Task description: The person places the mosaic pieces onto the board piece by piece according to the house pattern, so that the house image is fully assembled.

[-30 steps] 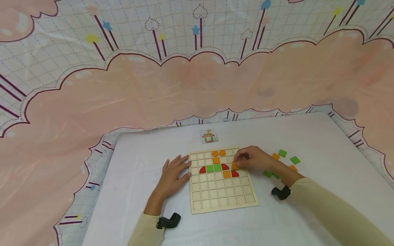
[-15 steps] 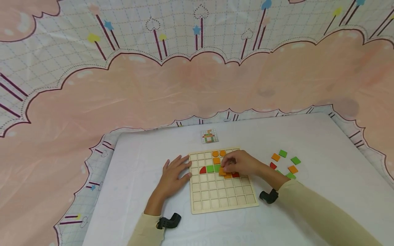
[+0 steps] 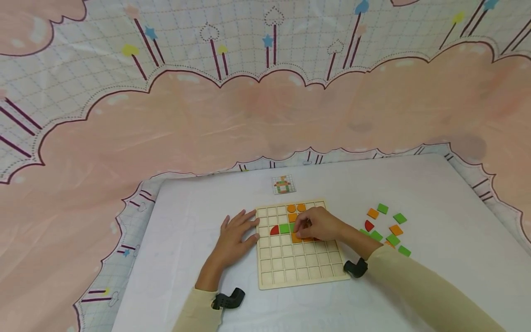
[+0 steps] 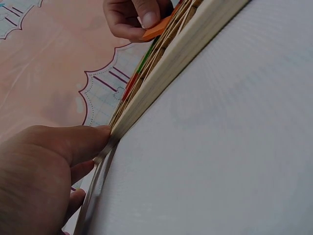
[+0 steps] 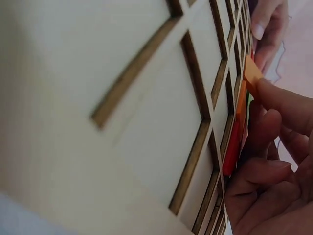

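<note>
A wooden grid board [image 3: 288, 264] lies on the white table. My right hand [image 3: 320, 224] pinches an orange square tile [image 3: 296, 238] over a cell near the board's middle; in the right wrist view that tile [image 5: 252, 73] tilts between thumb and finger. Beside it, another orange tile [image 5: 240, 104] and a red piece [image 5: 233, 149] sit in cells. Along the board's left edge, my left hand [image 3: 235, 237] rests with fingers spread, its thumb [image 4: 90, 142] touching the rim. Two orange round pieces [image 3: 292, 208], a red quarter-circle [image 3: 274, 230] and green squares [image 3: 284, 228] are set in the grid, partly hidden by the right hand.
Loose green tiles [image 3: 400, 218], orange tiles [image 3: 396, 230] and a red quarter-circle [image 3: 369, 225] lie scattered right of the board, some behind the right forearm. A small pattern card [image 3: 284, 184] lies beyond the board. Patterned cloth [image 3: 265, 120] hangs behind the table.
My right hand has moved left across the board with the orange square tile, from its right side to near the middle. More loose tiles show at right. My left hand has stayed put.
</note>
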Motion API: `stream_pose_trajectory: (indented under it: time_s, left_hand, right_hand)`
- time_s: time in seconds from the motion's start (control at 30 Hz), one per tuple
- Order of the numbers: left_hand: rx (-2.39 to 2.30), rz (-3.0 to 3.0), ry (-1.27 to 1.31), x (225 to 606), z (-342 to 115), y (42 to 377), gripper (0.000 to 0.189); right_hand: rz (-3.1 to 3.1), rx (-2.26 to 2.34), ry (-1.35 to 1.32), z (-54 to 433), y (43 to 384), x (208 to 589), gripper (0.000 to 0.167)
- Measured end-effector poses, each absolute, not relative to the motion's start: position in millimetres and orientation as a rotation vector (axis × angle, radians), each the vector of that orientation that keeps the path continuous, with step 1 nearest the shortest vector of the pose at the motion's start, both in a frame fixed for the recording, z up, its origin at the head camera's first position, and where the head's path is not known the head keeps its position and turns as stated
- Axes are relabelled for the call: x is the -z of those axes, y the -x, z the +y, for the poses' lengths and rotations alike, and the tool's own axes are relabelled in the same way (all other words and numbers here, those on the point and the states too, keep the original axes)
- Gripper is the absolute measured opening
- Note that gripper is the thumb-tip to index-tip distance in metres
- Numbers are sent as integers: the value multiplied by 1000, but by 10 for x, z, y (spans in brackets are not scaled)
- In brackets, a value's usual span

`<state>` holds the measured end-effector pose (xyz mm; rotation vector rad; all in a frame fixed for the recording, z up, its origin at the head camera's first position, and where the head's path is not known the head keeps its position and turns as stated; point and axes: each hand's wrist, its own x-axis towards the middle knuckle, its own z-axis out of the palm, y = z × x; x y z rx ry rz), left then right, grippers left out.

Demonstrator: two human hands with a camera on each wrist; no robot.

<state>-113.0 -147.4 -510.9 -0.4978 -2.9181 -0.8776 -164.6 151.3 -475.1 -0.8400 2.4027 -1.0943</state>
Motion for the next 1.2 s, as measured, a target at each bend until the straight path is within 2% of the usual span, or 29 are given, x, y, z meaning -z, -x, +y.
stream_pose_trajectory:
  time_s: [1.2]
  left_hand:
    - [884, -2920, 493, 5114, -1459, 1129, 47]
  right_hand:
    - [2510, 1007, 793, 1519, 1602, 4740, 9]
